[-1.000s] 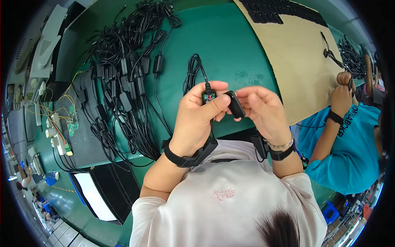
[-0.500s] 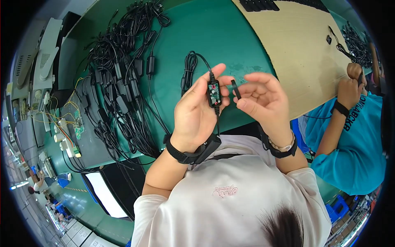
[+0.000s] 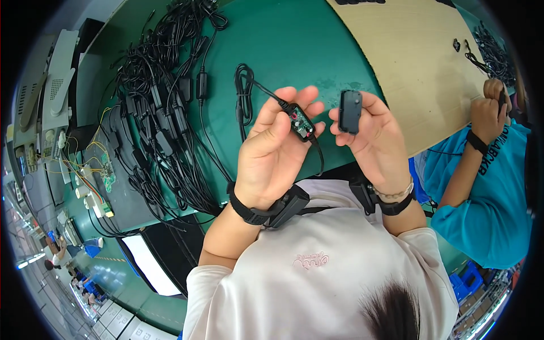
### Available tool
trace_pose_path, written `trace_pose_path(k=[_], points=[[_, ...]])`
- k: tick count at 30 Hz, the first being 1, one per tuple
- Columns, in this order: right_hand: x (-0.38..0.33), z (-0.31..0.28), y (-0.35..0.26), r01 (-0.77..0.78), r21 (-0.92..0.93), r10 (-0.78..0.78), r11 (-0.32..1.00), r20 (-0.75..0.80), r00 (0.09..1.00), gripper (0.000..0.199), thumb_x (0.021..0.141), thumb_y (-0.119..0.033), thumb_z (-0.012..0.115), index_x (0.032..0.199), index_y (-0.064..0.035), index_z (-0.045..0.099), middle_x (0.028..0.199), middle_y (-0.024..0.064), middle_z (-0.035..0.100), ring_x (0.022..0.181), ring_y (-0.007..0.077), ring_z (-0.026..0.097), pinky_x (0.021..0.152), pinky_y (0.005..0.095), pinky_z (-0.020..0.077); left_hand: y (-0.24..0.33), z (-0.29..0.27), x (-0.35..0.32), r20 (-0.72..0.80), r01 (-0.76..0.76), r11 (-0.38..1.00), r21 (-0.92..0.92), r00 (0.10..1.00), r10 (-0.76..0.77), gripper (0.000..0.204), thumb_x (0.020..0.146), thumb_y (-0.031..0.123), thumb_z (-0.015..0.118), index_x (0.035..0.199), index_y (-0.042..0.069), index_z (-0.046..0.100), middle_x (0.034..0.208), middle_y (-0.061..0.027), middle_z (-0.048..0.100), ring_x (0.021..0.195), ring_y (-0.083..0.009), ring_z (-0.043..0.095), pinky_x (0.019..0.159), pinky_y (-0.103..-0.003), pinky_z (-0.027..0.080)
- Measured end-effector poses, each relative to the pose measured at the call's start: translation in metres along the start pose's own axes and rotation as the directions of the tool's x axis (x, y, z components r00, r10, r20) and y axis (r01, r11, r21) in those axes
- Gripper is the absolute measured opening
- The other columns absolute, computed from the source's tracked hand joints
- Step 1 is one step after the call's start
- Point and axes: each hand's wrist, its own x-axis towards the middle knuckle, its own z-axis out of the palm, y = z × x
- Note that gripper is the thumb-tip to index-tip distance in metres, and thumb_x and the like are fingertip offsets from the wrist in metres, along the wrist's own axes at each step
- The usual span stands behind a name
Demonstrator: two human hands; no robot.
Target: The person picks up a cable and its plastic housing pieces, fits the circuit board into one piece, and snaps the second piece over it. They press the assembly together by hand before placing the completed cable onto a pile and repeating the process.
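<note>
Left hand (image 3: 271,161) pinched open inline module (image 3: 301,125), long axis diagonal; right hand (image 3: 371,139) pinched upright black cover (image 3: 350,111); green bench (image 3: 294,39) bare beyond.

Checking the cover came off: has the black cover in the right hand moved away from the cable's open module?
Yes. The black cover now sits apart, right of the open module, toward the cardboard sheet.

Matt black plastic cover (image 3: 350,111); green circuit board (image 3: 301,123), prob. glossy; smooth green mat (image 3: 294,45); matt cardboard sheet (image 3: 413,68).
</note>
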Motion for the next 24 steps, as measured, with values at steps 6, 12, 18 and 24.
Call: trace_pose_path(k=[6, 12, 18, 24], points=[[0.000, -0.009, 0.001, -0.071, 0.212, 0.054, 0.975, 0.083, 0.995, 0.035, 0.082, -0.016, 0.061, 0.112, -0.0020, 0.047, 0.102, 0.0171, 0.059, 0.087, 0.0219, 0.060, 0.071, 0.0288, 0.0507, 0.003, -0.001, 0.001, -0.007, 0.016, 0.999, -0.036, 1.000, -0.017, 0.033, 0.086, 0.016, 0.053, 0.118, 0.008, 0.047, 0.124, -0.0146, 0.046, 0.113, -0.0275, 0.045, 0.098, -0.042, 0.035], [0.002, -0.014, 0.001, -0.095, 0.155, 0.082, 0.983, 0.085, 0.993, 0.039, 0.081, -0.023, 0.062, 0.112, -0.0035, 0.047, 0.105, 0.0196, 0.057, 0.090, 0.0258, 0.059, 0.070, 0.0301, 0.0508, 0.003, 0.000, 0.005, -0.018, 0.072, 0.997, -0.038, 0.997, -0.073, 0.038, 0.088, 0.015, 0.050, 0.123, 0.005, 0.041, 0.124, -0.0179, 0.044, 0.112, -0.0277, 0.046, 0.098, -0.043, 0.035], [0.004, -0.019, 0.003, -0.131, 0.227, 0.112, 0.965, 0.097, 0.989, 0.038, 0.082, -0.021, 0.062, 0.112, -0.0035, 0.048, 0.104, 0.0197, 0.057, 0.089, 0.0258, 0.060, 0.070, 0.0301, 0.0509, 0.003, 0.007, 0.007, -0.096, 0.087, 0.987, -0.137, 0.990, -0.100, 0.042, 0.089, 0.013, 0.046, 0.128, 0.003, 0.035, 0.125, -0.0185, 0.044, 0.113, -0.0271, 0.046, 0.098, -0.043, 0.035], [0.004, -0.023, 0.004, -0.150, 0.331, 0.122, 0.932, 0.104, 0.987, 0.036, 0.080, -0.013, 0.063, 0.112, -0.0028, 0.048, 0.103, 0.0192, 0.057, 0.088, 0.0245, 0.060, 0.072, 0.0289, 0.0504, 0.001, 0.011, 0.010, -0.094, 0.057, 0.998, 0.030, 0.994, -0.054, 0.045, 0.088, 0.012, 0.047, 0.130, 0.004, 0.034, 0.125, -0.0168, 0.044, 0.115, -0.0258, 0.043, 0.098, -0.043, 0.035]])
